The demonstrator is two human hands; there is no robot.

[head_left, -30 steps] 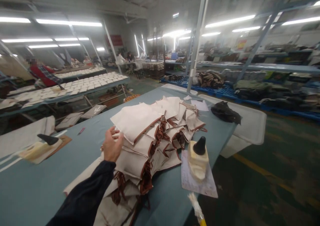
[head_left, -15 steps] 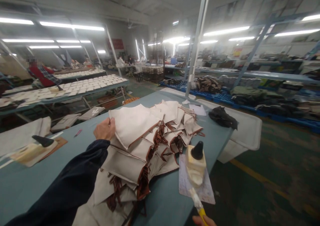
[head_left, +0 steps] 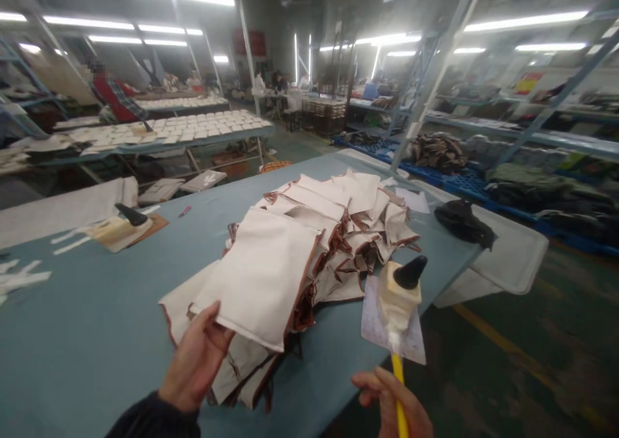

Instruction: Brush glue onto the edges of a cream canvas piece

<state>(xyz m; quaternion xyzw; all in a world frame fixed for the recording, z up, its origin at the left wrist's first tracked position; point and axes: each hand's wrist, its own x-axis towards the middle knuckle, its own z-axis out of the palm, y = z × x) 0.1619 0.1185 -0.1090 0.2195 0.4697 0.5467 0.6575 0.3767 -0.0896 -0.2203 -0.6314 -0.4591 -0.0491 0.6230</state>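
Note:
A heap of cream canvas bags with brown trim lies across the blue-grey table. My left hand grips the near edge of the top canvas bag and holds it lifted above the heap. My right hand, low at the frame's bottom, is closed round the yellow handle of a brush whose pale bristles point up toward a cream glue bottle with a black cap. That bottle lies on a sheet of paper by the table's right edge.
A second glue bottle on a brown board and white paper strips lie at the table's left. A dark cloth sits on a white tray at the far right corner. A person in red works at a farther table. Shelving lines the right.
My left hand pulled the top bag from the heap's far side toward me and lifted it. My right hand came up into view with the brush. The camera tilted down and left.

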